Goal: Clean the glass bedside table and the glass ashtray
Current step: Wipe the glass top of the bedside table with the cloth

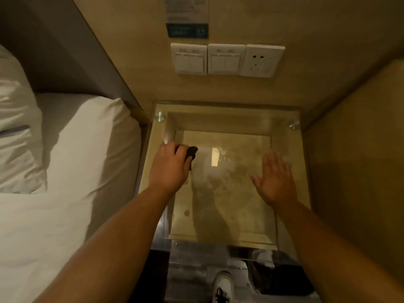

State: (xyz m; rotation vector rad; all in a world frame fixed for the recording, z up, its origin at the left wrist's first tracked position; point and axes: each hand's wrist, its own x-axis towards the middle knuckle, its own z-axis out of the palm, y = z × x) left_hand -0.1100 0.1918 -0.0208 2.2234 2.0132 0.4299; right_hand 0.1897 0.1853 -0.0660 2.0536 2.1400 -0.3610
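Wiping under way on glass top (220,235), smudges and spots showing between both hands, so judging table part-cleaned. Left hand (169,166) gripping dark cloth (189,154), fingers curled round it, pressing near left edge. Right hand (276,177) lying flat, fingers spread, holding nothing. Ashtray not appearing anywhere; apparently remaining. Beyond fingertips, switches (207,59) sitting on wall.

Left hand (169,166) grips dark cloth (190,153) on glass table top (229,193), near its left edge. Right hand (274,179) flat, fingers spread, near right edge.
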